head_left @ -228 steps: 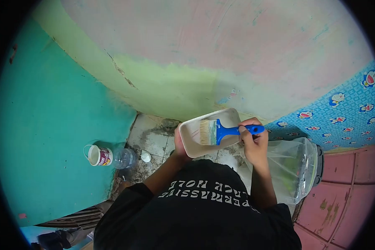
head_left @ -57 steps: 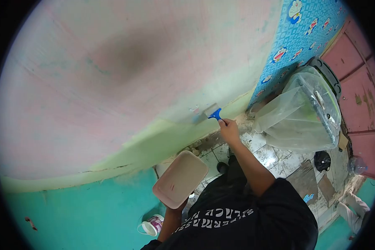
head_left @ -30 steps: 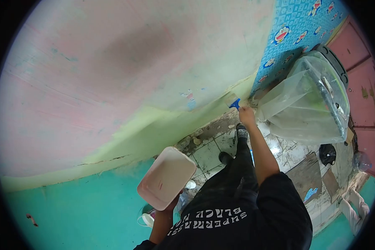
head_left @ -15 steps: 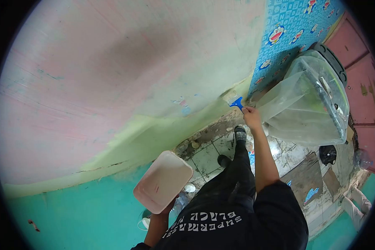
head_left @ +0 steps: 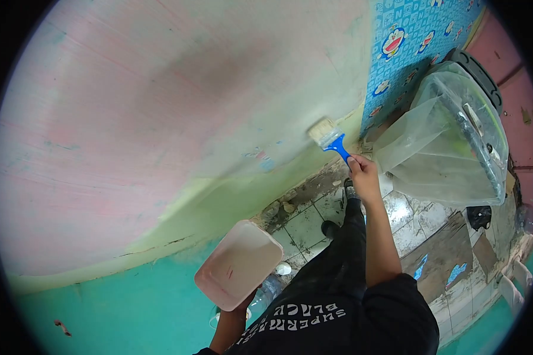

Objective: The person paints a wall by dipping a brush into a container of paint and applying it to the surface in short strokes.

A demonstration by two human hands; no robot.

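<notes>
Right fingers [head_left: 355, 163] closed round the blue handle of the brush [head_left: 335, 142], pinching it near its end. The right hand [head_left: 366, 179] is at arm's length, bristles toward the pale wall [head_left: 189, 112], close to its low edge and left of the blue printed wallpaper [head_left: 391, 71]. Can't tell if bristles touch the wall or sit just off it.

Left hand [head_left: 243, 305] is under the near end of the tray [head_left: 238, 263], holding it up on the near left, well apart from the brush. Its fingers are mostly hidden below the tray; can't tell how tightly they press.

Step in hand looks like brushing the low part of the wall. Next move probably calls for the bristles flat on the wall, an even stroke, and the tray kept level.

Further out: tiled floor [head_left: 305, 228] beyond the tray, a clear bottle [head_left: 269, 292] just right of it, a plastic-wrapped bin [head_left: 447, 142] on the right, a dark bag [head_left: 478, 217] nearer than the bin.

Hard to make out: any liquid in the tray; a white bucket [head_left: 214, 321], mostly covered by tray and left hand; bin contents, blurred by the plastic; right-hand edge, cut by the dark lens rim.
</notes>
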